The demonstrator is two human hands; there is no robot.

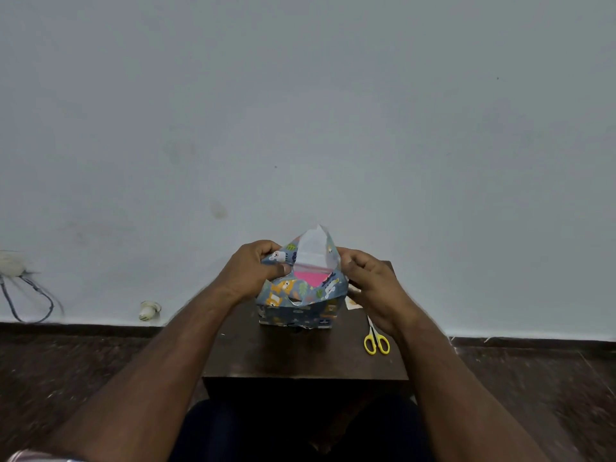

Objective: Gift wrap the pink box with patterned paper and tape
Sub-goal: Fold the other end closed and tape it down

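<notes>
Wall (300, 111): pale grey, plain, rising behind both grips; a dark skirting runs along its foot.
Floor (66, 378): dark, on either side of the tabletop.
Tabletop (300, 355): small, dark brown, directly under both grips, carrying the box and the scissors.
Paper (300, 295): blue, printed with small animals and leaves, wrapped round the sides of the box; its upper edges stand open between the two grips, and a white inner flap rises to a point above them.
Box (308, 278): pink, standing on the tabletop inside the paper, only a patch of its top showing between the two grips.
Left hand (253, 268): its grip is closed on the left flap of the paper, thumb pressed on the near side, fingers curled over the far side.
Right hand (370, 278): its grip holds the right edge of the paper, fingers curled against it.
Scissors (376, 340): yellow handles, lying flat on the tabletop, below and just to the near side of the right grip.
Small piece (352, 303): pale, on the tabletop under the right grip; what it is cannot be made out.
Cables (26, 295): hanging on the wall, well to the left of the left grip.
</notes>
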